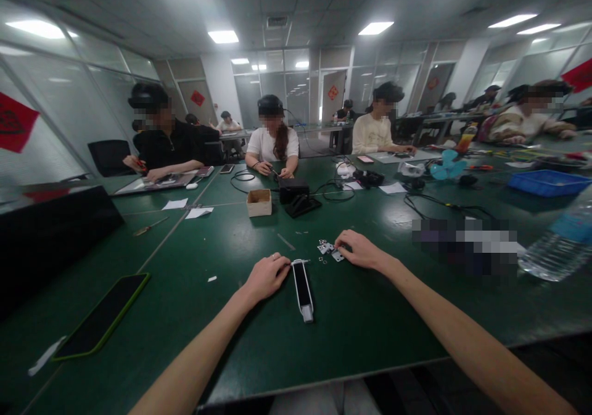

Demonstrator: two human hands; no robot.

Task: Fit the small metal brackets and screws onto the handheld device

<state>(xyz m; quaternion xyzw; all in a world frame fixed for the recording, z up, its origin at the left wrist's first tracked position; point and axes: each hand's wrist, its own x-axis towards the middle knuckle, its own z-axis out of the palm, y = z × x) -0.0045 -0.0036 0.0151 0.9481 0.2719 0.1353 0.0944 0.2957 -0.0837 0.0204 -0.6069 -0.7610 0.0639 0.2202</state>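
My left hand (267, 277), a ring on one finger, rests on the green table with its fingers bent together. Its fingertips meet the far end of a narrow white-framed device with a long black face (302, 287); a light grey block forms the near end, and a thin bar sticks out at the far end. To the right, my right hand (358, 248) pinches at a small pile of flat white pieces with dark holes (326, 248). One white piece (338, 255) lies under its fingertips. Tiny loose bits lie beside the pile.
A green-edged phone (104, 316) and a screwdriver (150, 226) lie left. Ahead stand a small cardboard box (259, 203) and a black box (293, 190). A water bottle (557, 242) and blue tray (550, 182) are right. Several people sit working across the table.
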